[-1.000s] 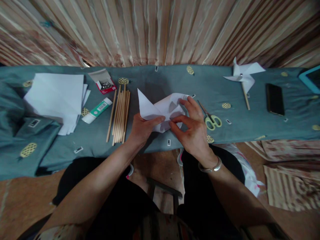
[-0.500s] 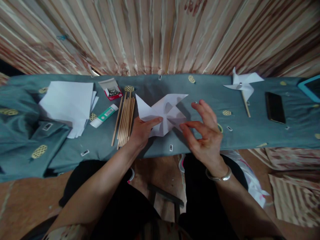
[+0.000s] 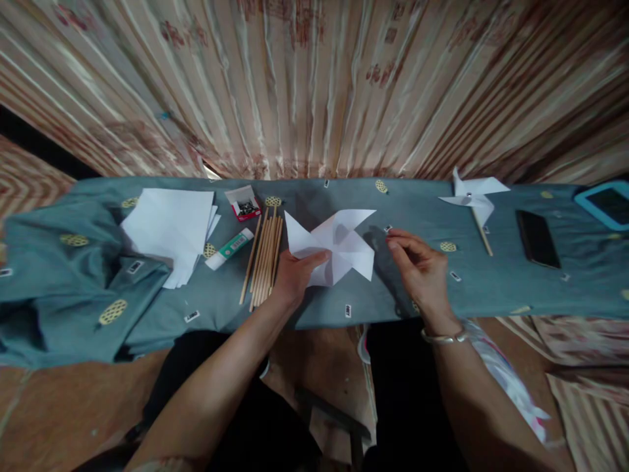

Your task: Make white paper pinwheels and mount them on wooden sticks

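Note:
My left hand (image 3: pixel 293 275) is closed on a white paper pinwheel (image 3: pixel 350 244), its thumb pressing near the middle where the folded corners meet. The fingers under the paper are hidden. To the right, apart from the paper, my right hand (image 3: pixel 421 269) is closed in a pinch. A tiny shiny thing, which looks like a thumbtack (image 3: pixel 388 231), shows at its fingertips. Beside my left hand lies a bundle of wooden sticks (image 3: pixel 265 255). An open red and white box (image 3: pixel 247 205) behind them holds small metal tacks.
White paper sheets (image 3: pixel 171 219) and a glue stick (image 3: pixel 230 249) lie at the left on the green tablecloth (image 3: pixel 314 314). At the right are a pinwheel on a stick (image 3: pixel 476 196), a black phone (image 3: pixel 537 239) and a blue-framed device (image 3: pixel 607 204). A striped curtain (image 3: pixel 304 92) hangs behind.
The last loose corner of the paper has been folded in to the middle under my left thumb. My right hand has let go of the paper, moved right and closed its fingertips together.

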The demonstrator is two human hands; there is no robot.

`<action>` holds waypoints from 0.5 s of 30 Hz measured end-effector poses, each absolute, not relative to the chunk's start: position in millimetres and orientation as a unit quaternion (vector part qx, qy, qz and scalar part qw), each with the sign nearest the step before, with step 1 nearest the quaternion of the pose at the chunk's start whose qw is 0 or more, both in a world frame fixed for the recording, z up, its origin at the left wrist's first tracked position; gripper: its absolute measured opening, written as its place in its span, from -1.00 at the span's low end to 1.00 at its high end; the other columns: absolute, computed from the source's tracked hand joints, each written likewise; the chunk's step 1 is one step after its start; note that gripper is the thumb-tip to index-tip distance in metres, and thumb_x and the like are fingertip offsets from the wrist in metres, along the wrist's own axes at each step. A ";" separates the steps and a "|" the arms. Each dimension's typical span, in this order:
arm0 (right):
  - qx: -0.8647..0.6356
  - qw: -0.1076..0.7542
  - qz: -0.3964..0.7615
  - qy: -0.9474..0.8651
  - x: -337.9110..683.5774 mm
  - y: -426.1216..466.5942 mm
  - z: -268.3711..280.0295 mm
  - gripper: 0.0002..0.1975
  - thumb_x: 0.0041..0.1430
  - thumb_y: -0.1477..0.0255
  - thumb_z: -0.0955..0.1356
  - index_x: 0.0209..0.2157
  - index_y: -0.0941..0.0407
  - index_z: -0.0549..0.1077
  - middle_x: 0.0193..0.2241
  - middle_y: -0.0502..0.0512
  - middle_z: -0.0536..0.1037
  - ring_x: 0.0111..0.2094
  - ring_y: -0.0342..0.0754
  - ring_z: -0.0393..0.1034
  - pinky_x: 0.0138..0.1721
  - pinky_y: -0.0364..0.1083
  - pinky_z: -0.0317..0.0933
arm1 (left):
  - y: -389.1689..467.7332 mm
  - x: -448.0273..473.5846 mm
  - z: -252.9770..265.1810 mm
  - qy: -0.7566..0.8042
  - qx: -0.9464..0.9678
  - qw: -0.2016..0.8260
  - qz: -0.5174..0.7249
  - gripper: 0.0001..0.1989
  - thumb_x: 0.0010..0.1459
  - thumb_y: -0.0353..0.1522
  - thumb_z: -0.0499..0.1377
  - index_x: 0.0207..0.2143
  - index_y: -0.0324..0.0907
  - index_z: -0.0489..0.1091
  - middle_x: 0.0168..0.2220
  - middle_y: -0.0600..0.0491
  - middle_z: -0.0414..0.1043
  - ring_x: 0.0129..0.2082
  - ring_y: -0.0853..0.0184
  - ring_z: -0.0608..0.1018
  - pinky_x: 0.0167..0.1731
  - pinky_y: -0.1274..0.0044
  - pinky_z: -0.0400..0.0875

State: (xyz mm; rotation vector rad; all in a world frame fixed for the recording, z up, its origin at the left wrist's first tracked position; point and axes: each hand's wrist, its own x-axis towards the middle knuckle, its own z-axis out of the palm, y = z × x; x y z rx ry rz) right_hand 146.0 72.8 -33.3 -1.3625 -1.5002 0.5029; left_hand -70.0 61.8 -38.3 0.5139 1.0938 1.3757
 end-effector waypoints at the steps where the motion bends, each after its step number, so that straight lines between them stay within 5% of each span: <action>1: -0.564 0.495 0.204 -0.629 142.6 73.2 -34.5 -0.82 0.17 0.30 0.41 -0.32 0.09 0.63 -0.13 0.21 0.66 -0.05 0.10 0.55 0.06 0.16 0.36 | 62.9 -72.0 -37.5 0.469 0.222 0.606 0.603 -0.72 -0.37 -0.37 0.49 -0.50 -0.22 0.57 -0.46 0.07 0.61 -0.45 0.32 0.58 -0.32 0.47 0.48; 11: -0.519 0.386 0.205 -0.734 93.7 69.0 -51.0 -0.78 0.27 0.35 0.34 -0.12 0.06 0.58 0.00 0.18 0.62 0.04 0.06 0.53 0.12 0.11 0.36 | 83.6 -120.9 -9.8 0.441 0.204 0.512 0.708 -0.67 -0.41 -0.39 0.50 -0.49 -0.15 0.54 -0.44 0.11 0.62 -0.38 0.25 0.63 -0.24 0.41 0.56; 15: -0.471 0.361 0.218 -0.775 54.4 76.1 -47.8 -0.78 0.29 0.43 0.31 -0.11 0.07 0.56 0.04 0.19 0.59 0.07 0.03 0.51 0.15 0.07 0.34 | 89.7 -157.3 9.6 0.435 0.209 0.412 0.773 -0.63 -0.38 -0.41 0.48 -0.39 -0.11 0.53 -0.35 0.12 0.65 -0.19 0.20 0.65 -0.08 0.39 0.57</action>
